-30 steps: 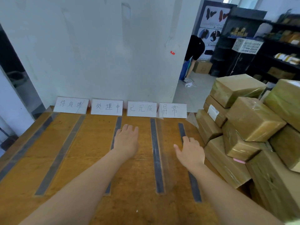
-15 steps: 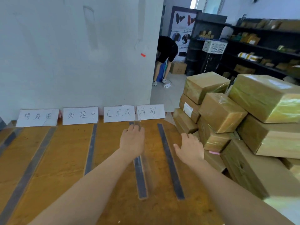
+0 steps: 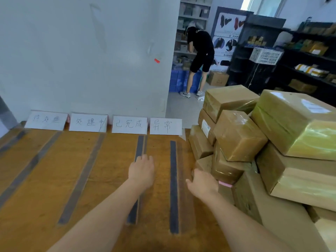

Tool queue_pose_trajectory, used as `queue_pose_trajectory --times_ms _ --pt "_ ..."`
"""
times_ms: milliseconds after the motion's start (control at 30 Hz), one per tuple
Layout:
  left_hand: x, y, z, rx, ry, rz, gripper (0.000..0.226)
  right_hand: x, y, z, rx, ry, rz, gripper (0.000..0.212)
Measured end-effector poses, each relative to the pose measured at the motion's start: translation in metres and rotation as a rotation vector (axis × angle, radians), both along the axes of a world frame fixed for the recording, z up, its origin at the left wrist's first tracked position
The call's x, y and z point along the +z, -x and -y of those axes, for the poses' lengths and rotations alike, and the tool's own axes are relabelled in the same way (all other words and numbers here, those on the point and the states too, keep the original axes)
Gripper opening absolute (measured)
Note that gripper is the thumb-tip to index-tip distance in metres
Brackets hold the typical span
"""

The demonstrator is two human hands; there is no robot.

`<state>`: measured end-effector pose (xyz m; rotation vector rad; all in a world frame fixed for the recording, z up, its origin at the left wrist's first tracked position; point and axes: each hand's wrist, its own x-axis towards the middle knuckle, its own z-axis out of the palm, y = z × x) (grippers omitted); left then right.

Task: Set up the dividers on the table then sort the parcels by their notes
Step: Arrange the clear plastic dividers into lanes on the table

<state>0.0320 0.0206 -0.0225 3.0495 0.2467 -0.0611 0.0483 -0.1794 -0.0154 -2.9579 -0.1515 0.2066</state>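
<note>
- 4 signs (image 3: pixel 129 124) stood along the far edge of the table (image 3: pixel 49 179), against the wall (image 3: pixel 81 60).
- Dividers (image 3: pixel 173 186) ran in rows across the table toward the signs.
- Left hand (image 3: pixel 141 170) rested on 1 divider below the 3rd sign, fingers loosely flat.
- Right hand (image 3: pixel 202 184), fingers relaxed and holding nothing, reached the low parcels (image 3: pixel 240 135) stacked at the right of the table, just beside a pink note (image 3: pixel 225 184).
</note>
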Motion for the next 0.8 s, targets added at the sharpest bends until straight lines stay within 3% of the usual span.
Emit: queue_pose_trajectory --times_ms 267,400,500,667,800 --pt "-0.008 0.013 0.016 0.117 0.05 -0.047 0.055 -0.014 -0.005 0.012 -0.015 -0.091 -0.07 0.008" --pt "-0.005 0.013 0.014 0.138 0.061 -0.056 0.047 -0.013 -0.005 0.015 -0.071 -0.154 -0.024 0.007" --pt "-0.006 0.01 0.009 0.157 0.067 -0.061 0.047 -0.009 -0.006 0.019 -0.097 -0.119 0.008 0.002" --pt "-0.013 0.003 0.001 0.204 0.101 -0.133 0.066 -0.005 -0.009 0.021 -0.125 -0.057 0.019 0.007" --pt "-0.014 0.001 -0.008 0.218 0.204 -0.144 0.03 -0.005 -0.014 0.019 -0.14 -0.035 0.033 0.009"
